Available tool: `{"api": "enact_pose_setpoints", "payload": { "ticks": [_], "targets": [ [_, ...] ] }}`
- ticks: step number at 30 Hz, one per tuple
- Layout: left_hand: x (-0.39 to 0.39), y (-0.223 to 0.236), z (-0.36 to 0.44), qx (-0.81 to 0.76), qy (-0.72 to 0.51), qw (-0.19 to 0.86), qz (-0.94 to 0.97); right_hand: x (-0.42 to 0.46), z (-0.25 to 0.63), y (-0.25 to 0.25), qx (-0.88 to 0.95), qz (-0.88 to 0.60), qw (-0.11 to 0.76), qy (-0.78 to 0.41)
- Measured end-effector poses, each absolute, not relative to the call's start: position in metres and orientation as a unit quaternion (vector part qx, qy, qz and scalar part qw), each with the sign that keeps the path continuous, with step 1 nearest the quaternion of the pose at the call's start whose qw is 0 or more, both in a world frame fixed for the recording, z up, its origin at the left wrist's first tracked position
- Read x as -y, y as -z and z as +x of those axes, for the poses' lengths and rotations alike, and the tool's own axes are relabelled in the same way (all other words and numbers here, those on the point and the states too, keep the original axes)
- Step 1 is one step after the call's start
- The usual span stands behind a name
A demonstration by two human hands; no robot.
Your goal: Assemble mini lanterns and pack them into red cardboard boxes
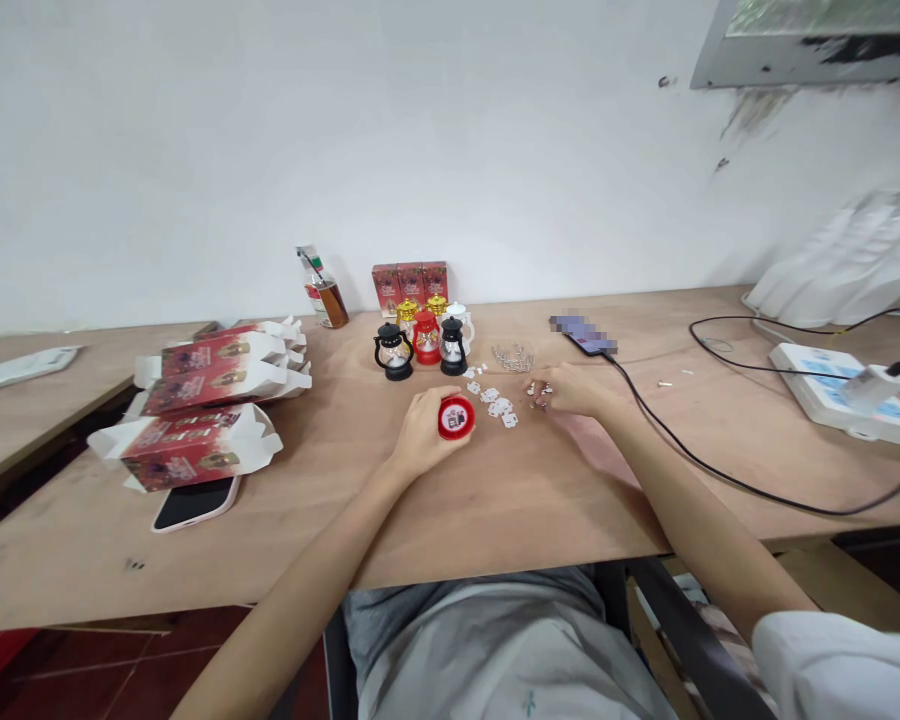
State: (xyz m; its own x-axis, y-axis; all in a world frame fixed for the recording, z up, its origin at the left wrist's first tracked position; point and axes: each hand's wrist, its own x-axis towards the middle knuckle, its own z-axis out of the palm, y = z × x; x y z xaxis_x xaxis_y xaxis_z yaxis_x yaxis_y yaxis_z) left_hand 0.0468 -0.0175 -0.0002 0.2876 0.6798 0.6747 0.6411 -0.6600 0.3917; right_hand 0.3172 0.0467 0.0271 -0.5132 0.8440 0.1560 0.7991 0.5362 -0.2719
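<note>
My left hand (421,432) is wrapped round a red lantern (457,417), its round base turned up and showing a pale, patterned inside. The rest of that lantern is hidden. My right hand (562,388) is over the wood, fingertips pinched at a few small shiny pieces (538,392); what lies between them is too small to tell. Between my hands are white plastic pieces (501,407). A heap of small metal springs or clips (514,358) lies just beyond. Several small lanterns stand farther back, among them a black one (394,352) and a red one (426,337).
Red printed cartons (195,445) with open flaps lie at left, partly over a phone (197,503). Small red boxes (410,285) and a bottle (328,300) stand near the wall. A cabled phone (581,334) and power strip (847,390) are at right.
</note>
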Motion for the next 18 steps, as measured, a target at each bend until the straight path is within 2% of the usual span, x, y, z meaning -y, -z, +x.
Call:
{"api": "enact_pose_setpoints", "payload": {
  "ticks": [2, 6, 8, 10, 18],
  "targets": [
    [0.017, 0.000, 0.047, -0.409, -0.432, 0.020, 0.804, -0.044, 0.312, -0.027, 0.865, -0.444, 0.218, -0.083],
    [0.017, 0.000, 0.047, -0.413, -0.424, 0.019, 0.806, -0.024, 0.284, -0.026, 0.819, -0.363, 0.440, -0.059],
    [0.018, 0.000, 0.047, -0.414, -0.418, 0.023, 0.808, -0.009, 0.265, -0.024, 0.800, -0.326, 0.503, -0.033],
    [0.018, 0.000, 0.047, -0.410, -0.410, 0.025, 0.814, 0.006, 0.248, -0.022, 0.803, -0.289, 0.521, -0.012],
    [0.016, 0.002, 0.047, -0.372, -0.408, -0.002, 0.834, 0.021, 0.222, -0.009, 0.838, -0.204, 0.488, 0.133]
  ]
}}
